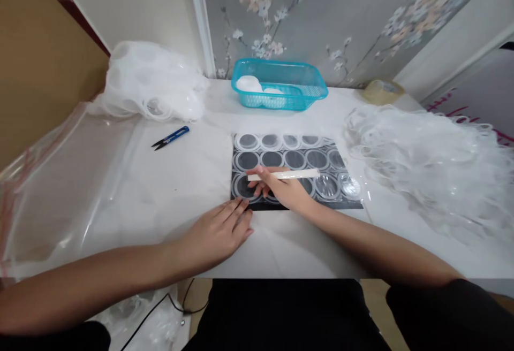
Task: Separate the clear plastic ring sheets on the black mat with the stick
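Observation:
On the white table lies a black sheet [269,206] with rows of round, translucent white rings [294,159] on it. My left hand [219,230] rests palm down with fingers stretched out, its fingertips touching the sheet's near left corner. Over the nearest row of rings, my right hand [287,188] is closed around a slim white stick [299,174]. The stick lies almost level, its left end at the thumb and its right end beyond the hand. What kind of tool it is, I cannot make out. Parts of the near rings are hidden under my right hand.
Behind the sheet stands a blue plastic basket [307,99] holding white round pieces. Blue-handled thread snips [171,138] lie to the left. Piles of translucent rings sit at the back left [152,81] and right [433,158]. Clear plastic film [60,180] covers the left side; a tape roll [381,91] is behind.

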A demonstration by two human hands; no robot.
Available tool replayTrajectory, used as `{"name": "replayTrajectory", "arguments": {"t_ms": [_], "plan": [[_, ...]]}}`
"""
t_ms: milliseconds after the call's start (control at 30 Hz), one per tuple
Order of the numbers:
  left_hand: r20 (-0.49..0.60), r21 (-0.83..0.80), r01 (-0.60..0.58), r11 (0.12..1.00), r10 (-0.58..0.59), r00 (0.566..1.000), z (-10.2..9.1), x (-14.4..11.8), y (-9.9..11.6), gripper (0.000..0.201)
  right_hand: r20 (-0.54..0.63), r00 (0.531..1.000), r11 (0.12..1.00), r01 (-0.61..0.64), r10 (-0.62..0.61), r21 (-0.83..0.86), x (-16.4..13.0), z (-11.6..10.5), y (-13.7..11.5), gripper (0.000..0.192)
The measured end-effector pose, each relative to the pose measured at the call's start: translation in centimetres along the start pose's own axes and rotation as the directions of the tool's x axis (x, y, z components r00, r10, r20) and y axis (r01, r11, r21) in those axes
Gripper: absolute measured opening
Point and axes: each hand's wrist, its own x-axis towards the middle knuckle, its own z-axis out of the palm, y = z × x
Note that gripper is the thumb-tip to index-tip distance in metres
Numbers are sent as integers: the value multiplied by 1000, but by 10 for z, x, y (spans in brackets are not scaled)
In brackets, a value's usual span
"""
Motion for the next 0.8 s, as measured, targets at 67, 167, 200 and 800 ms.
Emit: {"name": "replayTrajectory", "arguments": {"t_ms": [67,167,200,800], "plan": [[1,-19,3,1000,-3,1000,0,0,0,33,-3,999,997,34,-34,-73,-3,-1,1,42],[-11,-51,26,998,-26,1000,1,-1,0,32,11,1000,988,22,-20,-152,-9,-1,2,26],[-16,-58,34,998,-35,999,2,-1,1,32,15,1000,986,18,-16,-166,-10,-1,2,23],[36,-158,72,985,-68,997,3,-1,1,33,178,897,732,435,-405,-525,-16,-6,8,17]]}}
